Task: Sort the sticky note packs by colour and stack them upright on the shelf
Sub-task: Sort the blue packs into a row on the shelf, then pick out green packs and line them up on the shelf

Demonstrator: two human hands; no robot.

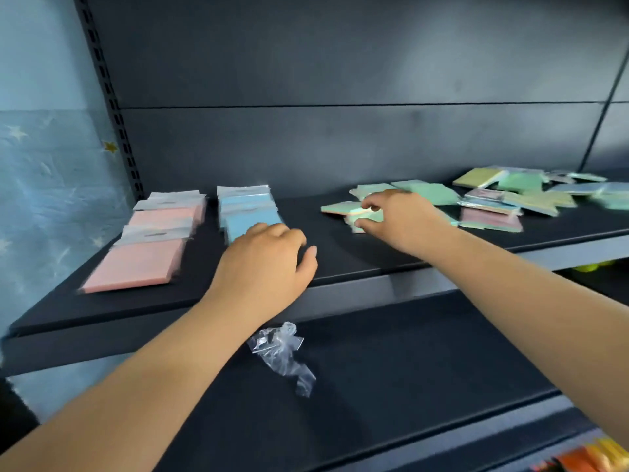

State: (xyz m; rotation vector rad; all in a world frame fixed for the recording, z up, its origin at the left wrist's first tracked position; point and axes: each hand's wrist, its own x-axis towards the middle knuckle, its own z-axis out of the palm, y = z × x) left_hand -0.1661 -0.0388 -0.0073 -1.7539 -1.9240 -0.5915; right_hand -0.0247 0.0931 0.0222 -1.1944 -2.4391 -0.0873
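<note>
The flat square sticky note packs in clear plastic sleeves lie on the dark upper shelf (pixel 340 260) in three groups: a row of pink packs (pixel 136 264) overlapping one another at the left end, a shorter row of light blue packs (pixel 246 207) just beside them, and a loose unsorted heap of green, yellow, blue and pink packs (pixel 503 199) spread over the right half. None of them appears to stand upright; the sorted rows lean or lie back on each other. The right hand (pixel 398 216) reaches into the near edge of the heap, thumb and forefinger closing round a mint-green pack (pixel 366 219) that lies partly over another green one. The left hand (pixel 269 264) rests palm-down on the shelf with fingers loosely curled, its fingertips on or just over the nearest blue pack; whether it actually presses that pack I cannot tell. On the lower shelf sits a crumpled scrap of clear plastic wrapping (pixel 282 356). The likely trouble is in the pinch: the sleeves look slippery and the green packs overlap, so two may lift together, or the neighbours may slide toward the front lip of the shelf. The leaning rows could also topple if the left hand nudges them.
</note>
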